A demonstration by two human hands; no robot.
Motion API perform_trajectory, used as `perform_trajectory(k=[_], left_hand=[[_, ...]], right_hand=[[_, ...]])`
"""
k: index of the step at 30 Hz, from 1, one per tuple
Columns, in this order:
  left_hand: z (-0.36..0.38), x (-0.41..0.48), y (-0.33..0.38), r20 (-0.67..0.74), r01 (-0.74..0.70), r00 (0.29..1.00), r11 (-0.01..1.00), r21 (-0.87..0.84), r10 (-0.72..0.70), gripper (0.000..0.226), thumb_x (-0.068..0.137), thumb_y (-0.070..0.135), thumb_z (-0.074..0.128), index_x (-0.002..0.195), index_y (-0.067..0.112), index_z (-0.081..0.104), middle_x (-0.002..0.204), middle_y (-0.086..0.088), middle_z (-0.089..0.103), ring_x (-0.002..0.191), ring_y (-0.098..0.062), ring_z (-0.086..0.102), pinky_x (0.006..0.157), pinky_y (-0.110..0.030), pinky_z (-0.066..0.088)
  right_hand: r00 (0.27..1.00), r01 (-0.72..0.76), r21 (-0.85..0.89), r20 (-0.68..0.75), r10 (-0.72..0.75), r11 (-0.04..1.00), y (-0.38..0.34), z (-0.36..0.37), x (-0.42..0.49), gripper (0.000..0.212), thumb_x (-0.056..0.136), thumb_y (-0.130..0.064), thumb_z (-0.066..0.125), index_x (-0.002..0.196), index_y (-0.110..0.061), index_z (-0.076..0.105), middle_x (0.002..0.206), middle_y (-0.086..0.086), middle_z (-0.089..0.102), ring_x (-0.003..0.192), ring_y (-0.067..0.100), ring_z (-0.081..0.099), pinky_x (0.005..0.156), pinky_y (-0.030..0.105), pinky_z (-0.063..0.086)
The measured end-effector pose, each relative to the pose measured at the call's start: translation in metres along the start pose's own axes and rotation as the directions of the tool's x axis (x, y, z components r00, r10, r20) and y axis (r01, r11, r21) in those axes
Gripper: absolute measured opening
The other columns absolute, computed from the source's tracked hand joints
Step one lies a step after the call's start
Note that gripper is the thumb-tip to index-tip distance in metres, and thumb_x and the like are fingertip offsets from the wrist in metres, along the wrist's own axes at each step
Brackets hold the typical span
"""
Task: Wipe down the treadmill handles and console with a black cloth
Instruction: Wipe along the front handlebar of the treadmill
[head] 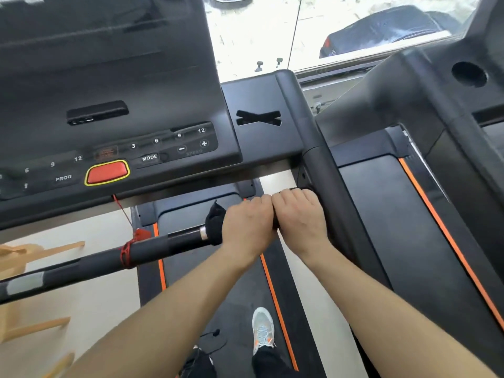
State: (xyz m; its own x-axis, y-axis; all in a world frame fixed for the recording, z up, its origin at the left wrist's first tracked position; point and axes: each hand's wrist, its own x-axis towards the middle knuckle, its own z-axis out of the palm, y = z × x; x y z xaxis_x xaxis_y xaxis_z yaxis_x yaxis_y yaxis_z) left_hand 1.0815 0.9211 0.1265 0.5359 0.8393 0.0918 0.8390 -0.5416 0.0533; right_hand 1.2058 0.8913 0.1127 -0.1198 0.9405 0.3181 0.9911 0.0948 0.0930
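Treadmills stand side by side at a bright window. The neighbouring machine's cup holder (469,74) is too dark inside to read. Below the console (109,77), both hands curl round the handlebar (152,248), knuckles touching: the left hand (246,222) grips the black cloth (215,225), which bunches out leftward, and the right hand (298,214) grips the bar.

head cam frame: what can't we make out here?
1. black cloth: head view, mostly covered by the left hand; only a bunch shows beside it.
2. handlebar under the right hand: head view, covered; whether cloth lies there cannot be told.
3. console: head view, left and top cut off by the frame edge; its small orange label is blurred.
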Motion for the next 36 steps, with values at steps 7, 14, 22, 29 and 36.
perform_trajectory(k=[7, 14, 22, 29, 36], left_hand=[[0.015, -0.003, -0.002, -0.145, -0.024, 0.989, 0.999, 0.042, 0.03, 0.02, 0.069, 0.013, 0.073, 0.075, 0.016, 0.054, 0.061, -0.001, 0.057, 0.048, -0.025, 0.056, 0.044, -0.029, 0.026], [-0.017, 0.054, -0.023, 0.71, 0.108, 0.676, 0.927, -0.358, 0.195, 0.018, 0.069, 0.031, 0.075, 0.073, 0.026, 0.058, 0.074, 0.002, 0.064, 0.07, -0.021, 0.063, 0.06, -0.031, 0.048], [-0.023, 0.057, -0.034, 0.811, 0.35, 0.557, 0.835, -0.425, 0.18, 0.035, 0.072, 0.04, 0.079, 0.1, 0.021, 0.072, 0.094, 0.0, 0.072, 0.085, -0.019, 0.069, 0.077, -0.032, 0.057], [-0.05, -0.012, -0.021, 0.365, 0.123, 0.931, 0.948, -0.293, -0.009, 0.047, 0.068, 0.057, 0.056, 0.106, 0.028, 0.059, 0.098, 0.006, 0.07, 0.089, -0.023, 0.067, 0.071, -0.035, 0.05], [-0.07, -0.037, -0.025, 0.219, 0.21, 0.967, 0.885, -0.416, -0.127, 0.016, 0.091, 0.021, 0.053, 0.102, 0.017, 0.065, 0.101, -0.002, 0.071, 0.096, -0.026, 0.064, 0.081, -0.04, 0.051]], right_hand=[[0.93, -0.141, 0.007, -0.343, 0.135, 0.99, -0.011, 0.015, -0.009, 0.023, 0.088, -0.003, 0.062, 0.072, -0.019, 0.057, 0.068, 0.002, 0.051, 0.063, 0.025, 0.051, 0.068, 0.036, 0.046], [0.971, 0.084, -0.001, 0.223, -0.082, 0.996, 0.008, -0.014, 0.022, 0.026, 0.062, -0.016, 0.075, 0.071, -0.021, 0.051, 0.063, -0.003, 0.052, 0.059, 0.026, 0.058, 0.056, 0.031, 0.035], [0.116, -0.087, 0.216, 0.972, -0.206, 0.973, 0.018, -0.024, 0.104, 0.021, 0.061, -0.021, 0.083, 0.077, -0.022, 0.07, 0.086, 0.002, 0.073, 0.081, 0.023, 0.072, 0.082, 0.043, 0.061], [0.929, 0.033, 0.065, 0.365, -0.054, 0.997, 0.001, -0.034, 0.013, 0.027, 0.07, -0.023, 0.07, 0.094, -0.022, 0.056, 0.089, 0.0, 0.063, 0.087, 0.028, 0.061, 0.077, 0.037, 0.039], [0.964, -0.194, 0.288, 0.235, 0.127, 0.938, -0.035, -0.045, -0.035, 0.072, 0.068, -0.009, 0.068, 0.138, -0.004, 0.051, 0.145, 0.015, 0.051, 0.141, 0.035, 0.04, 0.106, 0.047, 0.039]])
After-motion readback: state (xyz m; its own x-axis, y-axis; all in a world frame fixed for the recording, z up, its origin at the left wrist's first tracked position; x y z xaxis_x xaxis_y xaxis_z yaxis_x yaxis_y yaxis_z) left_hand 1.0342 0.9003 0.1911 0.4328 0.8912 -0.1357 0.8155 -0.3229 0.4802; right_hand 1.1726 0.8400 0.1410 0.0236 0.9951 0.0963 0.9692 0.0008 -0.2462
